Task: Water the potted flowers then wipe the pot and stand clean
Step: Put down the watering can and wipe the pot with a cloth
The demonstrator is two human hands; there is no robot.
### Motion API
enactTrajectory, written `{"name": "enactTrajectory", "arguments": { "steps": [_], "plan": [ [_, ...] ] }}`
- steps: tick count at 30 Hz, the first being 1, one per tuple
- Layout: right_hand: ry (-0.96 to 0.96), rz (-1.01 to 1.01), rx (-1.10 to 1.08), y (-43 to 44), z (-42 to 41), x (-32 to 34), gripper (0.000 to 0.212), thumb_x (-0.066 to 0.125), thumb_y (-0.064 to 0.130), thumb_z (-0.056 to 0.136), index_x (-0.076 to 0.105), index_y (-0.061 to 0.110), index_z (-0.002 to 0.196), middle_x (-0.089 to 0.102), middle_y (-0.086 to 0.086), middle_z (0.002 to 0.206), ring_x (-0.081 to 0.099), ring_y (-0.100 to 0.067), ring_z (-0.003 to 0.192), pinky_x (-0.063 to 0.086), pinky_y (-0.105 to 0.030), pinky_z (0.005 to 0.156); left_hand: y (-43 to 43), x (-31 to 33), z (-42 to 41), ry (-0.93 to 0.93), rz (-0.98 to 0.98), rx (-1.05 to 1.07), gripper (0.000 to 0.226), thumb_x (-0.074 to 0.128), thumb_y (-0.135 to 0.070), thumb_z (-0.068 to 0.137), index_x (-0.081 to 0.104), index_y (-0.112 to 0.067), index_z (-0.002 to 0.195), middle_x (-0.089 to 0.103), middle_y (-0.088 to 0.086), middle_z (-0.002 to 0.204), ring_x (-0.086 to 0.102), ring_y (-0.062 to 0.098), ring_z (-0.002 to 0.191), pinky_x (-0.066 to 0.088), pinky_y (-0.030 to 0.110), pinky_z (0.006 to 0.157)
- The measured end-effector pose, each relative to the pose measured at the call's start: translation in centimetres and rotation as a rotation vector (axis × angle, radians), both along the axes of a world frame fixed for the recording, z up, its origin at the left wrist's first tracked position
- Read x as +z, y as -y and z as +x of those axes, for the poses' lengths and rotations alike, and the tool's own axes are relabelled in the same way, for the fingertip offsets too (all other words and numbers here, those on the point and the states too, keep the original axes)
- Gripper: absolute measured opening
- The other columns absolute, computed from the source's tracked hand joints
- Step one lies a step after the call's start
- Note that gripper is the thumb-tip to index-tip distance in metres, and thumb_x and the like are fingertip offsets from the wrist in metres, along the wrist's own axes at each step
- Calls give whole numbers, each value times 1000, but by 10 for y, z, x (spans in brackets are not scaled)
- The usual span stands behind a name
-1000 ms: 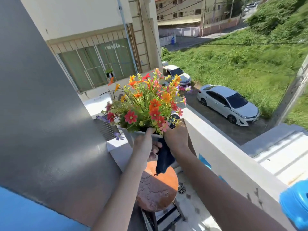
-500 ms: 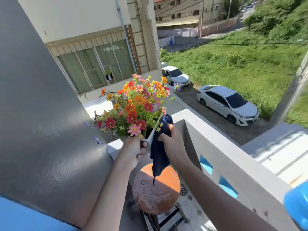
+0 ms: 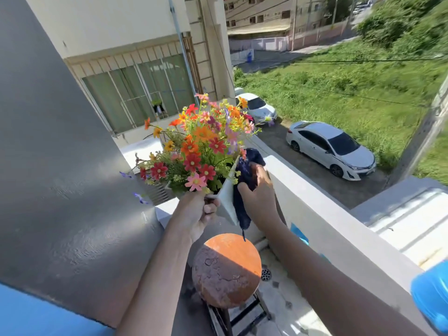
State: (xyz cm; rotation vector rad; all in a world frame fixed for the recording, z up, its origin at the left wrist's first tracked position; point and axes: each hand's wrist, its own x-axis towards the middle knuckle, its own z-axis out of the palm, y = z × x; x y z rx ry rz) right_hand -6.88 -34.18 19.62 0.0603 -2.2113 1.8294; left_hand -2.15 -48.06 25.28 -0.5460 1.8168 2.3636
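Observation:
My left hand [image 3: 197, 213] grips the rim of a pale grey flower pot [image 3: 227, 198], held in the air and tilted to the left. Orange, red and pink flowers [image 3: 202, 146] fill the pot. My right hand [image 3: 259, 192] presses a dark blue cloth [image 3: 244, 170] flat against the pot's right side; the cloth's tail hangs down below the pot. Under the pot stands a round rusty orange stand [image 3: 226, 270] with nothing on its top, half in shadow.
A white balcony parapet [image 3: 327, 221] runs along the right, a grey wall [image 3: 60, 166] along the left. A blue plastic object [image 3: 431, 294] sits on the parapet at the lower right. A floor drain [image 3: 266, 274] lies beside the stand. Parked cars stand far below.
The pot has tilted further left and shifted slightly left. My right hand with the cloth has moved up along the pot's right side.

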Motion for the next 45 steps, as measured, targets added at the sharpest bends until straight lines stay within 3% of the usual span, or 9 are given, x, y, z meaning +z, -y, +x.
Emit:
{"name": "enactTrajectory", "arguments": {
  "steps": [2, 6, 13, 17, 24, 30, 38, 41, 45],
  "plan": [
    [-77, 122, 76, 5, 16, -20, 41, 57, 14, 79, 54, 8, 120, 59, -7, 104, 54, -22, 89, 42, -32, 74, 2, 4, -3, -17, 22, 14, 33, 28, -13, 105, 44, -10, 76, 48, 8, 64, 34, 2, 29, 23, 14, 29],
    [10, 202, 89, 3, 33, -60, 41, 60, 6, 82, 53, 8, 122, 59, -7, 103, 54, -24, 89, 46, -39, 78, 4, 8, -9, -43, 48, 22, 28, 31, -9, 104, 43, -9, 79, 51, 7, 58, 35, 2, 29, 25, 14, 28],
    [38, 67, 20, 12, 42, -53, 52, 59, 24, 81, 56, 12, 131, 62, -3, 124, 57, -16, 110, 48, -37, 94, -5, 2, -8, -48, -33, 8, 25, 29, -7, 102, 43, -10, 81, 50, 7, 58, 33, 3, 30, 22, 14, 30],
    [-51, -8, 27, 14, 36, -30, 39, 59, 27, 82, 62, 18, 121, 68, 3, 109, 63, -15, 99, 52, -40, 86, -7, -2, -7, -47, -82, 4, 26, 32, -11, 104, 46, -10, 81, 49, 8, 62, 33, 3, 32, 24, 15, 30],
    [-163, 20, -43, 2, 11, -10, 38, 60, 5, 89, 57, 8, 127, 61, 2, 112, 55, -8, 98, 40, -16, 83, -10, 4, 2, -92, -53, -3, 34, 25, -2, 101, 46, -6, 75, 51, 9, 56, 33, 3, 30, 22, 15, 30],
    [-190, 116, -75, -11, -21, -25, 40, 57, 5, 81, 55, 8, 122, 52, -3, 117, 50, -18, 104, 40, -27, 91, -6, 7, 3, -72, 34, 7, 28, 33, -6, 101, 48, -5, 78, 54, 3, 46, 33, 3, 29, 20, 15, 29],
    [-8, 92, 33, -13, -9, -41, 41, 59, 0, 87, 60, 13, 127, 53, 14, 114, 51, -13, 105, 39, -24, 91, -5, 13, 3, -65, 60, 29, 31, 32, -9, 104, 49, -6, 78, 49, 7, 63, 36, 1, 31, 23, 13, 31],
    [-53, 92, 61, -7, -1, -33, 35, 60, 6, 86, 65, 11, 120, 64, 4, 109, 58, -14, 96, 40, -19, 80, -3, 13, -1, -48, 76, 30, 32, 30, -6, 102, 48, -7, 75, 47, 6, 66, 36, 2, 31, 24, 14, 30],
    [-166, 55, 48, 1, 2, -8, 36, 61, 7, 84, 65, 10, 120, 65, 0, 105, 54, 12, 90, 33, 0, 78, -2, 13, -5, -34, 92, 23, 31, 33, -7, 102, 45, -10, 74, 47, 4, 63, 35, 2, 31, 26, 14, 30]
  ]
}}
